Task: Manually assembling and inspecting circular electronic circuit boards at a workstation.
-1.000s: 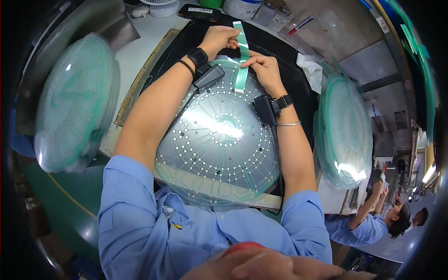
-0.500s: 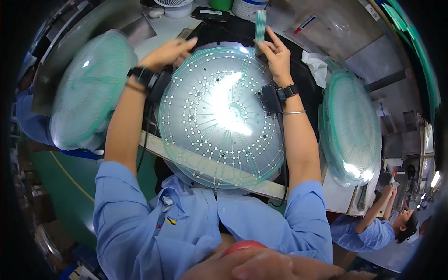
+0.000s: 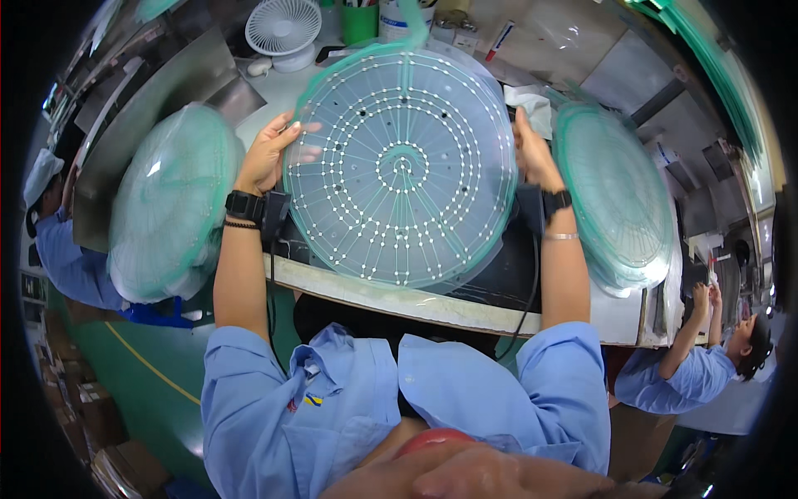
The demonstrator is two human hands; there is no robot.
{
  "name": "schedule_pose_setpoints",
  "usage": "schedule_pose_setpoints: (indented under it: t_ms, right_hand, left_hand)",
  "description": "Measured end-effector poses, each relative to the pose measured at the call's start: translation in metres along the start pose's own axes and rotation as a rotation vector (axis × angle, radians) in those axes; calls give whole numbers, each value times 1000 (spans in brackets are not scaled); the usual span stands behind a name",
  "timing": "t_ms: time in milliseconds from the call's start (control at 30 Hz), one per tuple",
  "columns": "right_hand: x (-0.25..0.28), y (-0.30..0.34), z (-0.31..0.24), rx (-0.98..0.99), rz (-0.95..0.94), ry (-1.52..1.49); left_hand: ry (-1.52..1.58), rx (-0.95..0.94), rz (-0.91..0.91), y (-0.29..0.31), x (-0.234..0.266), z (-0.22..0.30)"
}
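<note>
A round, see-through film circuit sheet (image 3: 399, 200) with green lines and rings of white dots is raised in front of me. My left hand (image 3: 270, 154) grips its left edge, thumb in front and fingers showing faintly through the film behind. At the opposite edge my right hand (image 3: 536, 154) is closed on the sheet, its fingers partly hidden behind the rim. From the sheet's far edge a green ribbon tail (image 3: 413, 23) sticks up, slightly blurred. Each wrist wears a dark strap with a black box and a cable.
Stacks of similar round sheets stand at left (image 3: 170, 200) and right (image 3: 615, 195). Beneath the held sheet is a black work surface (image 3: 490, 270) with a pale front edge. A white fan (image 3: 283, 29), green cup (image 3: 359, 23) and red-and-white marker (image 3: 499, 40) lie behind. People sit at both sides.
My right hand has let go of the ribbon tail and moved down to the right edge. My left hand has come onto the left edge. The sheet has risen and shifted away from me.
</note>
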State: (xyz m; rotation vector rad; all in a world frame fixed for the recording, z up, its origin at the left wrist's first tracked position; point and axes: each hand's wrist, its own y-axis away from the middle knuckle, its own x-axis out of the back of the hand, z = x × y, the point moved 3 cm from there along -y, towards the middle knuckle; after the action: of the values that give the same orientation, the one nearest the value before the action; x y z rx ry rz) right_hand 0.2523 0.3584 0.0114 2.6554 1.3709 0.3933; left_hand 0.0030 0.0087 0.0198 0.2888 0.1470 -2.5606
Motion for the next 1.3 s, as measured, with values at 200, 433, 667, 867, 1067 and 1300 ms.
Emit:
schedule_pose_setpoints:
  t_ms: [200, 433, 667, 867, 1067, 1300]
  right_hand:
    - [-17, 81, 20, 42, -231, -530]
    - [-23, 92, 24, 147, -245, -447]
    - [-27, 97, 27, 148, -284, -399]
    - [-29, 103, 21, 169, -295, -330]
    - [-32, 106, 21, 152, -312, -287]
    - [-31, 106, 20, 189, -318, -282]
  left_hand:
    - [101, -29, 69, 3, 9, -4]
    - [126, -39, 169, 4, 9, -14]
    - [115, -80, 138, 8, 10, -15]
    - [132, -74, 138, 10, 11, -17]
    - [108, -68, 175, 11, 9, -14]
    - [111, -81, 161, 9, 9, -15]
